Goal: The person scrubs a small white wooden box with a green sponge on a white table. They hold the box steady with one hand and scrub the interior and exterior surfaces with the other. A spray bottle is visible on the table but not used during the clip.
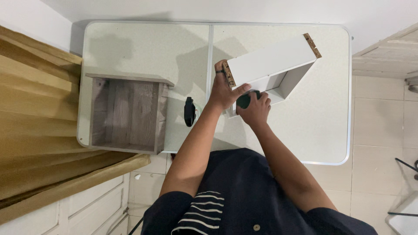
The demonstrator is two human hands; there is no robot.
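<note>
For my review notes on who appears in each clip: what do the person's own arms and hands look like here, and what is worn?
Both forearms are bare from the upper arm down. The left hand and right hand wear no gloves. Dark navy short sleeves cover the upper arms. The dark navy top has a white-striped patch and a small round button near the bottom edge. No watch or bracelet shows on either wrist.
</note>
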